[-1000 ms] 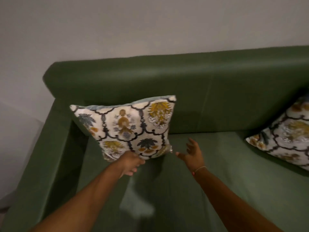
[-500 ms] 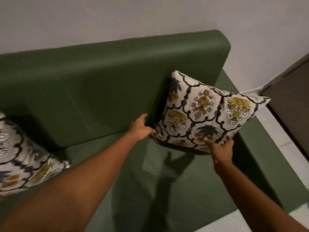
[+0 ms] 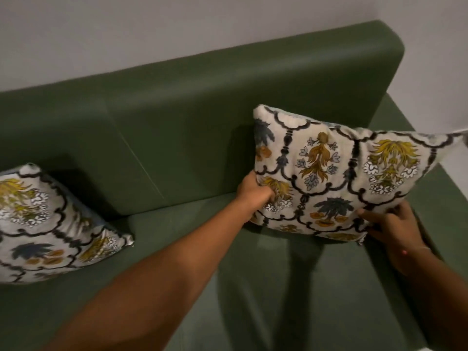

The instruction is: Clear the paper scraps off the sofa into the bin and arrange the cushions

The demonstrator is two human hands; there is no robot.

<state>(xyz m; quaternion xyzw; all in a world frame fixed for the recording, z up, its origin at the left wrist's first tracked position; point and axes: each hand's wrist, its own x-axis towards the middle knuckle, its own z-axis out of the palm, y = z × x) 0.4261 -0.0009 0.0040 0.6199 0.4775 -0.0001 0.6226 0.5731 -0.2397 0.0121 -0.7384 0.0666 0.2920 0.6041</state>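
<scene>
**Both hands on the right-end cushion**

The floral cushion (image 3: 336, 178) stands nearly upright at about 2 o'clock in the view, at the right end of the green sofa (image 3: 177, 117), its back edge against the backrest and its lower edge on or just above the seat. The left hand (image 3: 255, 192) is closed on the cushion's left edge, the fabric dented where it presses in. The right hand (image 3: 391, 228) grips the lower right corner, thumb on the printed face and the other fingers hidden behind. A second cushion (image 3: 50, 224) of the same print leans in the corner at 9 o'clock, well apart from the first.

No paper scraps show on the visible seat, and the bin is out of view, so the work appears to be at the cushion-arranging stage.

The cushion looks light and soft: it gives under the fingers and sags at the free upper right corner. Holding two opposite edges, as here, should keep it square; a single-corner pinch would likely let it droop and twist.
</scene>
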